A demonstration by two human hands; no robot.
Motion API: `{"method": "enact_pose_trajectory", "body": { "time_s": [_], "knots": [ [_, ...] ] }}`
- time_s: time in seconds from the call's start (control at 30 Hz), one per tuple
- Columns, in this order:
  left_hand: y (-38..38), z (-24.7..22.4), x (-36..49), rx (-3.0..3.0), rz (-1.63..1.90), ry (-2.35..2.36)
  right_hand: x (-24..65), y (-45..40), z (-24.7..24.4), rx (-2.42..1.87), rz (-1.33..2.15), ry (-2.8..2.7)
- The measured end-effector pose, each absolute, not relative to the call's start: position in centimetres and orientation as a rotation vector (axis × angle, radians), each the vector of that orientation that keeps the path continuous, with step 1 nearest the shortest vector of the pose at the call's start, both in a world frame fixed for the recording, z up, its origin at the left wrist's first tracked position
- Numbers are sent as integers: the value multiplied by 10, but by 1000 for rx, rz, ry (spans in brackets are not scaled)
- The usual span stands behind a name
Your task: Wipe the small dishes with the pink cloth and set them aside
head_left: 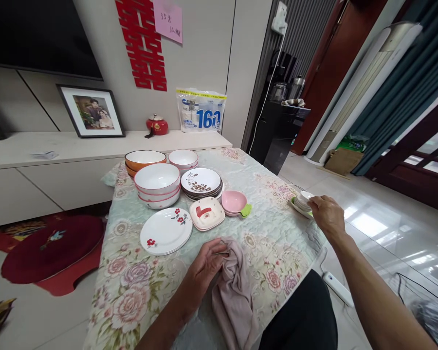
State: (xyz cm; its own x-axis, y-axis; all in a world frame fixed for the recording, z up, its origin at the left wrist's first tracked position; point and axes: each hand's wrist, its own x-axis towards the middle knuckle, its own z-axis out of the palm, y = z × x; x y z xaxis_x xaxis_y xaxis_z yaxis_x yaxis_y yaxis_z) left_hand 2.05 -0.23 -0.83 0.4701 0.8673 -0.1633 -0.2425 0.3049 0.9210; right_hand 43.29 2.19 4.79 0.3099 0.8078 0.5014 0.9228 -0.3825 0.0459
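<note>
Right then, left hand (204,265) clenched on soft limp cloth (233,287), lower centre; right hand (326,214) pinching small stacked dishes (302,201), right-centre edge. Probably light, slick, breakable; best gripped by rim.

Your left hand (204,265) grips a soft, matt, dusty-pink cloth (233,291); your right hand (326,214) touches small glossy white ceramic dishes (302,201). The quilted floral fabric tablecloth (277,243) looks matt and stitched; the round white flower-painted ceramic plate (166,231) shines smooth.
</note>
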Motion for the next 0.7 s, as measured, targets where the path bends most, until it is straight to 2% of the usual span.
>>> {"method": "enact_pose_trajectory", "body": {
  "time_s": [0.33, 0.6, 0.63, 0.7],
  "knots": [
    [2, -20, 20, 1083, 817, 723, 444, 35, 36, -2500, -593, -1634],
    [1, -19, 23, 1137, 811, 717, 413, 35, 42, -2392, -640, -1586],
    [0, -19, 22, 1146, 798, 720, 402, 37, 42, -2347, -615, -1594],
    [0, -17, 22, 1159, 776, 720, 375, 44, 38, -2150, -337, -1556]
  ]
}}
